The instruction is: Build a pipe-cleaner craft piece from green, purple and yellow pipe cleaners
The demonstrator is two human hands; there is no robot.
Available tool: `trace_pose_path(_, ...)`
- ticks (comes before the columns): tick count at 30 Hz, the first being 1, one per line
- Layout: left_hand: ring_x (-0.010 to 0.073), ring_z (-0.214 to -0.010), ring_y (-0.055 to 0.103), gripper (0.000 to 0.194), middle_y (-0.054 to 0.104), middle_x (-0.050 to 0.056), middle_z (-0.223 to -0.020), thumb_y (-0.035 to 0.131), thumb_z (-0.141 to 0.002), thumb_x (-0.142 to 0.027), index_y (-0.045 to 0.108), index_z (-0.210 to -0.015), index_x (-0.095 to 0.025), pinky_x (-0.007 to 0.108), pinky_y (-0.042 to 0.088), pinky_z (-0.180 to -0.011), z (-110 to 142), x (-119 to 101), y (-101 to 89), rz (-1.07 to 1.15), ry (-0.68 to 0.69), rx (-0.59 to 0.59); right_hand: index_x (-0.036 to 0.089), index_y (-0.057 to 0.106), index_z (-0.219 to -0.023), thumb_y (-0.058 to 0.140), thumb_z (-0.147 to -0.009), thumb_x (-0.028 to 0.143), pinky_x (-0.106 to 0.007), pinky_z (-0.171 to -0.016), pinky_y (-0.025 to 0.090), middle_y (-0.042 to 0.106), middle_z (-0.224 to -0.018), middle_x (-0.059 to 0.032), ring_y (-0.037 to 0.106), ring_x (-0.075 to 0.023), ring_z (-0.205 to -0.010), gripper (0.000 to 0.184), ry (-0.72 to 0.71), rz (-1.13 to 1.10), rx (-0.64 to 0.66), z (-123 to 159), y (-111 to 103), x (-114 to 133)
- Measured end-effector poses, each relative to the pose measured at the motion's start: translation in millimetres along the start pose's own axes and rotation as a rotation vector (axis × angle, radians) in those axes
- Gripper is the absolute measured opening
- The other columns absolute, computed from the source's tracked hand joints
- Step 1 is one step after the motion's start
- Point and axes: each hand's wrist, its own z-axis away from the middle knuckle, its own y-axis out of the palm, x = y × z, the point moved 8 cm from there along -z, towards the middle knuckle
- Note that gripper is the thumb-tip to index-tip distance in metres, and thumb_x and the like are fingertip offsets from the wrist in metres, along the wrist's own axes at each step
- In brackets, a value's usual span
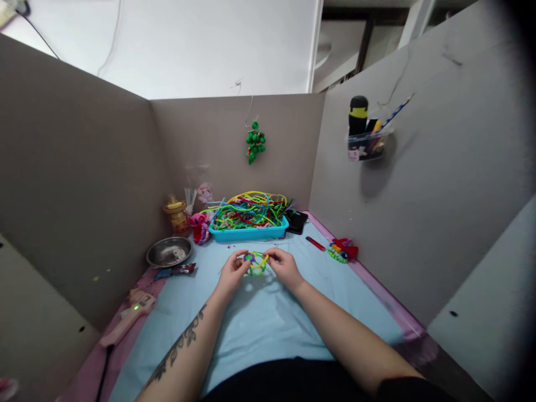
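Between my hands, a little above the light blue cloth, is a small openwork craft piece point(257, 272) of bent green, yellow and purple strands that look like pipe cleaners. My left hand point(233, 273) grips its purple left side between thumb and fingers. My right hand point(286, 267) pinches the end of its yellow strand at the upper right. The fingertips hide parts of the piece. Just beyond my hands stands a turquoise tray point(247, 234) heaped with loose pipe cleaners point(251, 211) in many colours.
Left of the tray are a metal bowl point(158, 255), a jar point(177, 216) and a wrapper point(183, 269). A pink glue gun point(130, 322) with a lit green light lies nearer. To the right are a red stick-like tool point(315, 243) and colourful crafts point(340, 250). Grey partitions point(234, 134) enclose three sides.
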Motion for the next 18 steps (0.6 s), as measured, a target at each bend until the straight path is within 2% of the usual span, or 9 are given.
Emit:
trace_pose_path(3,0.0095,-0.06,0.053,0.049,0.057,-0.002,-0.067,0.067,-0.07,-0.037,0.049,-0.11,-0.015,0.021,0.039,-0.059,0.6,-1.0,1.3,0.02,0.0,0.01,0.018,0.063,-0.078,0.065,-0.066,0.032,-0.028,-0.062,0.046,0.064,-0.07,-0.0017,0.059,-0.0156,-0.064,0.018,0.187,-0.206,0.095,0.0,13.2,-20.6)
trace_pose_path(6,0.0098,-0.06,0.054,0.048,0.058,-0.002,-0.067,0.067,-0.069,-0.037,0.05,-0.109,-0.015,0.021,0.038,-0.059,0.4,-1.5,-0.6,0.007,0.016,-0.005,0.016,0.063,-0.078,0.067,-0.063,0.033,-0.028,-0.063,0.046,0.064,-0.069,-0.0012,0.059,-0.0151,-0.064,0.023,0.267,-0.295,0.156,2.8,24.0,-28.1)
trace_pose_path(10,0.0125,-0.066,0.058,0.049,0.062,0.0,-0.073,0.067,-0.069,-0.039,0.049,-0.109,-0.016,0.023,0.04,-0.063,-1.3,1.2,-6.2,-0.006,0.041,-0.055,0.017,0.064,-0.085,0.065,-0.064,0.029,-0.027,-0.063,0.045,0.065,-0.077,-0.0019,0.059,-0.0143,-0.067,0.025,0.268,-0.281,0.229,7.9,34.5,-25.1)
trace_pose_path(13,0.0137,-0.069,0.06,0.051,0.064,0.002,-0.077,0.067,-0.069,-0.038,0.046,-0.11,-0.016,0.024,0.043,-0.066,-2.2,3.0,-9.4,-0.003,0.062,-0.097,0.018,0.06,-0.094,0.065,-0.059,0.02,-0.022,-0.053,0.04,0.06,-0.071,0.0017,0.05,-0.0099,-0.055,0.035,0.28,-0.223,0.253,11.5,39.3,-24.5)
trace_pose_path(15,0.0143,-0.07,0.06,0.051,0.063,0.002,-0.075,0.067,-0.069,-0.038,0.045,-0.11,-0.017,0.025,0.044,-0.067,-1.8,3.2,-9.8,-0.024,0.073,-0.119,0.018,0.057,-0.092,0.066,-0.055,0.015,-0.02,-0.049,0.036,0.054,-0.064,0.0051,0.043,-0.0078,-0.05,0.038,0.286,-0.176,0.241,13.2,40.8,-25.2)
trace_pose_path(18,0.0153,-0.071,0.061,0.051,0.063,0.002,-0.075,0.067,-0.068,-0.038,0.045,-0.109,-0.017,0.025,0.044,-0.067,0.0,3.7,-5.8,-0.068,0.075,-0.114,0.019,0.051,-0.082,0.066,-0.053,0.014,-0.02,-0.051,0.036,0.052,-0.065,0.0058,0.044,-0.0087,-0.054,0.033,0.257,-0.129,0.179,14.6,40.6,-25.3)
